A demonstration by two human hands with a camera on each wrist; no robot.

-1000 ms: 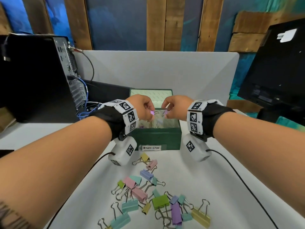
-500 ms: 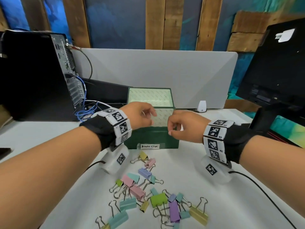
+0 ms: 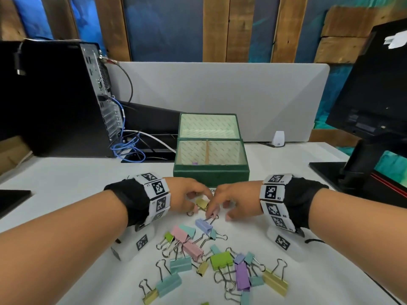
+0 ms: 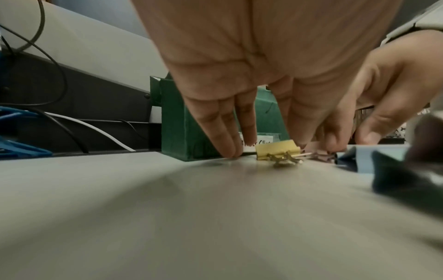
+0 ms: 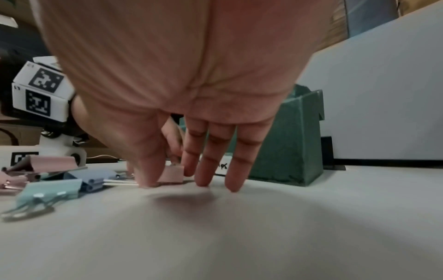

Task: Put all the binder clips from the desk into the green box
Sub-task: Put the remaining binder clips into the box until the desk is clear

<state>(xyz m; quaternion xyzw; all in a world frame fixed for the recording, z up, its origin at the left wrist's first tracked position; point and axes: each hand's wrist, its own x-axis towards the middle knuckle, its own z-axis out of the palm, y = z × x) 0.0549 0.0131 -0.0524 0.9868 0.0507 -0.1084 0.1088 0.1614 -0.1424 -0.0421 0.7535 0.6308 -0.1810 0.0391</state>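
The green box (image 3: 211, 175) stands open mid-desk, with a purple clip (image 3: 195, 163) on its floor. In front of it lie several pastel binder clips (image 3: 198, 256). Both hands are down on the desk just before the box. My left hand (image 3: 193, 200) reaches with straight fingers (image 4: 227, 149) to the desk, one to each side of a yellow clip (image 4: 278, 149), with a gap beside it. My right hand (image 3: 220, 210) pinches a small pink clip (image 5: 171, 174) between thumb (image 5: 146, 176) and forefinger, still on the desk. A lilac clip (image 3: 203, 225) lies right behind it.
A black computer tower (image 3: 55, 95) with blue and white cables (image 3: 130, 148) stands at the left. A monitor (image 3: 374, 84) on its stand is at the right. A grey divider panel (image 3: 220, 89) and a small white device (image 3: 278, 138) are behind the box.
Both hands were above the box holding small clips. They have let go, drawn back toward me and dropped to the desk at the nearest clips.
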